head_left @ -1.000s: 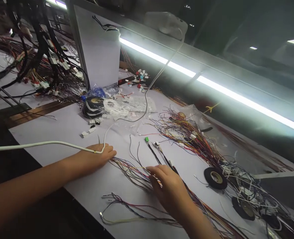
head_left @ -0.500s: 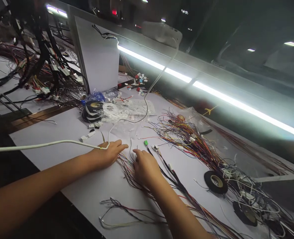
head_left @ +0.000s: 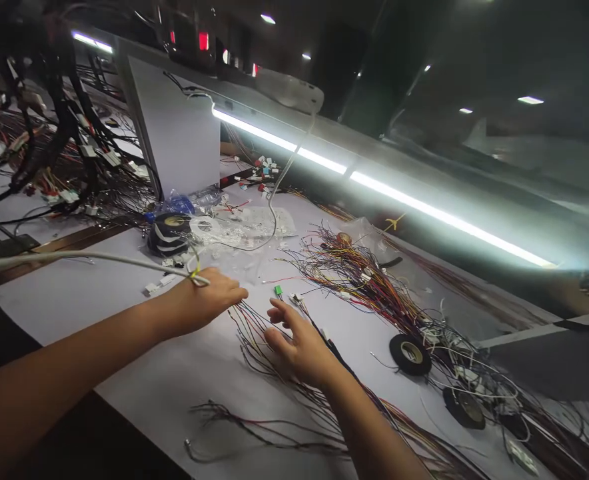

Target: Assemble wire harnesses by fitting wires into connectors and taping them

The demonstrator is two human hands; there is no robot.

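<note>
My left hand (head_left: 217, 297) is closed, its fingers pressed together at the ends of a loose bundle of thin coloured wires (head_left: 254, 343). The wires run from its fingertips toward the lower right. My right hand (head_left: 297, 343) hovers over the same bundle, thumb and fingers apart, with nothing visible in it. Past its fingertips lies a green connector (head_left: 278, 291) on dark leads, beside a small white connector (head_left: 296, 300). A white cable (head_left: 99, 259) with a yellow tie passes across my left wrist.
A big heap of coloured wires (head_left: 359, 273) lies right of centre, with a roll of black tape (head_left: 410, 355) beside it. Clear plastic wrapping (head_left: 244, 230) and more black tape (head_left: 169, 233) lie at the back left. Separate wires (head_left: 274, 421) lie nearer me.
My right hand has opened, its thumb and fingers spreading apart over the bundle. My left hand's fingers have drawn together at the wire ends. The whole view has shifted somewhat.
</note>
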